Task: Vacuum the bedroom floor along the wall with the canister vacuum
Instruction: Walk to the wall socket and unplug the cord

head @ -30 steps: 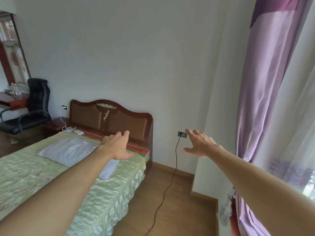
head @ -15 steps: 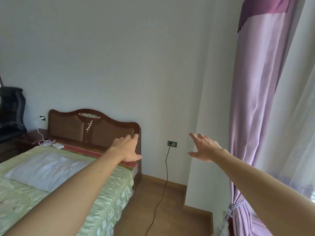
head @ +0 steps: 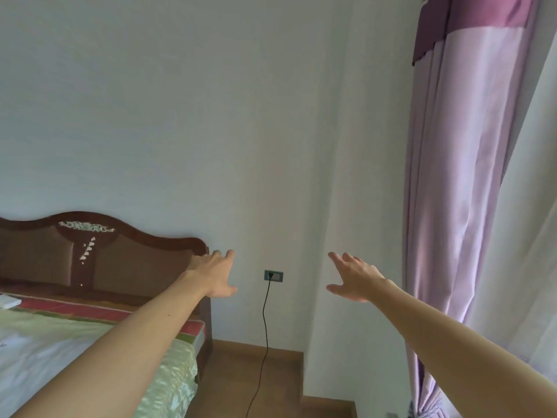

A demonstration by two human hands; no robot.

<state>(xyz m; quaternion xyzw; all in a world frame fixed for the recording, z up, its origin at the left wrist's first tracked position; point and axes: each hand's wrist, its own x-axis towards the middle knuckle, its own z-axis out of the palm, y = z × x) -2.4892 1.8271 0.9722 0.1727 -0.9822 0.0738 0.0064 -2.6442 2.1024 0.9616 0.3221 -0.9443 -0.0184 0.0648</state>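
Vacuuming looks unstarted: left hand (head: 215,274) and right hand (head: 354,279) reach out empty, fingers (head: 227,259) spread, the vacuum out of view, only a cord (head: 265,321) plugged into the outlet (head: 273,276) trailing across the floor (head: 238,378).

The wall (head: 211,116) was a plain pale grey-white. The headboard (head: 135,267) was dark brown wood with a pale floral inlay (head: 86,227). The bedcover (head: 177,372) was shiny light green, bordered by a red strip (head: 75,307). The curtain (head: 470,176) was lilac, with a deeper purple band (head: 470,19) on top, and the sheer curtain (head: 527,236) beside it was white. The floor (head: 235,381) was warm brown, the cable (head: 265,327) black and the socket (head: 273,276) dark grey.
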